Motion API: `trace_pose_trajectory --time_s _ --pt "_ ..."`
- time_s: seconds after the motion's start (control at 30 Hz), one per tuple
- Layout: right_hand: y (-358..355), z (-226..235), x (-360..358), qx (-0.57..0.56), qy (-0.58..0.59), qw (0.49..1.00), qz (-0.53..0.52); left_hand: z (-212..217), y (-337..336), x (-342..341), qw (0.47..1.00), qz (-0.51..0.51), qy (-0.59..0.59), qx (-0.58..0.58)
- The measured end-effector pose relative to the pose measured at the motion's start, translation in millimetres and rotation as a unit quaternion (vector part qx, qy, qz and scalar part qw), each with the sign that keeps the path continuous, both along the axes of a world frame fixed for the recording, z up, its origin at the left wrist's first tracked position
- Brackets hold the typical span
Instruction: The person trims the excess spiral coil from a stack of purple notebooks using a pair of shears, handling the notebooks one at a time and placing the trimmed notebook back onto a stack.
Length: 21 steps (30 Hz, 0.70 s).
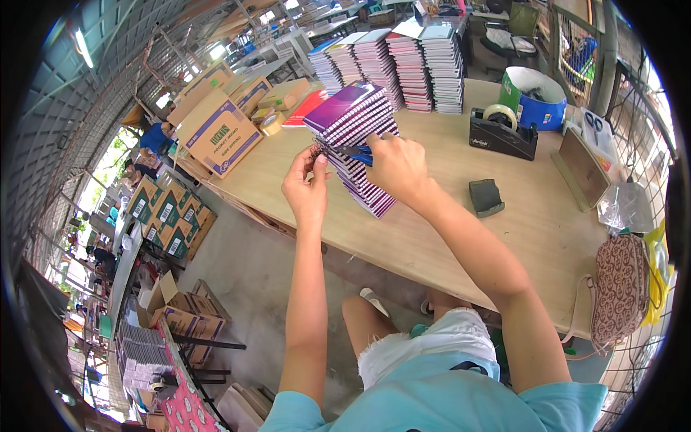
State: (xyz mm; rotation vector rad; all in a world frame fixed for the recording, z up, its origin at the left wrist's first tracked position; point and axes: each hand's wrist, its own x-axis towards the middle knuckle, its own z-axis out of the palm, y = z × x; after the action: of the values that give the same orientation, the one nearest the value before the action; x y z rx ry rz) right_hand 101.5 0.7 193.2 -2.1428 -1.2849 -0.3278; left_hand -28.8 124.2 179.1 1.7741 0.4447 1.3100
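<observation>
- Here, in the head view, a person in a teal shirt and white shorts stands at a pale wooden table (540,252), both bare forearms reaching forward over it.
- Near the table's front edge, left of its middle, rises a tall stack of purple notebooks (345,119), spiral-bound, leaning a little, with white coil edges showing in rows.
- The left hand (306,183) is at the stack's left side, thumb and fingertips drawn close together beside a bit of dark wire (319,150); whether they grip it, I cannot tell.
- The right hand (396,162) is curled around a blue tool (358,153), whose end points left across the stack's front; its tip is too small to make out.
- Behind the stack stand several taller piles of books (410,68), mostly pink and white at the edges.
- To the left are a red folder (302,109), a roll of tape (272,124) and a cardboard box (219,133).
- To the right are a black tape dispenser (497,138), a dark block (486,198) lying nearer the person, and a green and blue bin (551,111).
- At the far right sits a brown patterned pouch (620,284), beside a yellow bag (658,270).
</observation>
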Motion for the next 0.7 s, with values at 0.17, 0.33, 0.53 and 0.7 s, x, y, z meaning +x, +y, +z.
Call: trace_pose_trajectory --time_s 0.17,0.33,0.53,0.7 --pt "-9 -5 -7 0.124 -0.098 0.987 -0.031 0 1 0 1.000 0.011 0.004 0.008" --pt "-2 2 -10 0.140 -0.119 0.982 -0.043 2 3 -1 1.000 0.013 0.013 0.023" --pt "2 8 -12 0.074 -0.068 0.995 -0.026 2 3 -3 0.998 0.027 0.031 0.056" --pt "-6 7 -10 0.135 -0.099 0.985 -0.048 5 0 -3 0.996 0.040 0.030 0.077"
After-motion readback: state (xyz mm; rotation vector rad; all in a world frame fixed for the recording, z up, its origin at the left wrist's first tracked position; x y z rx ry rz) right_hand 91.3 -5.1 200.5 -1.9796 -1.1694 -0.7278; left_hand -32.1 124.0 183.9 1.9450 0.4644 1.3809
